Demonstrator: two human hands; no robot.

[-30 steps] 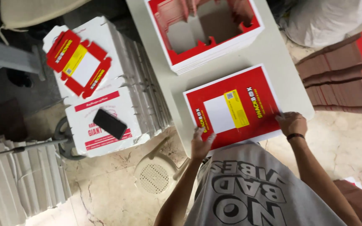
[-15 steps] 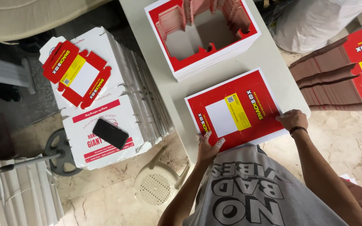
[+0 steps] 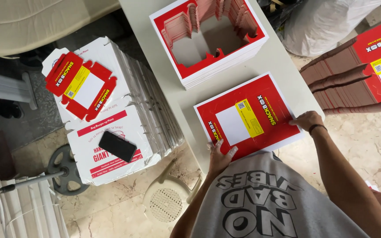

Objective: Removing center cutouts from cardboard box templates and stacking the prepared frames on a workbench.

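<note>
since the earlier frames little has shifted: both hands stay on the same printed sheet, and only the view has drifted a bit.

the left hand [image 3: 220, 155] presses flat, fingers spread, on the near corner of the red printed cardboard sheet [image 3: 248, 117], thumb and fingertips pinching its edge. the right hand [image 3: 307, 121] rests curled over the opposite near corner, fingers laid on the sheet's edge; whether it pinches or just pushes i cannot tell. the sheet lies on the white table [image 3: 155, 53], directly between the hands and just ahead of them, its near edge overhanging the table edge toward the person's grey shirt [image 3: 261, 198].

beyond the hands, farther along the table, sits a stack of punched-out frames [image 3: 208, 39], red-edged with the middles gone. well off to the left hand's side is a pile of flat white cartons [image 3: 111, 132] with a black phone [image 3: 117, 146] on top. past the right hand lies a heap of folded red boxes [image 3: 353, 83].

it looks like squaring up the sheet before working it; the next move likely needs a firm two-handed grip at both corners.
</note>
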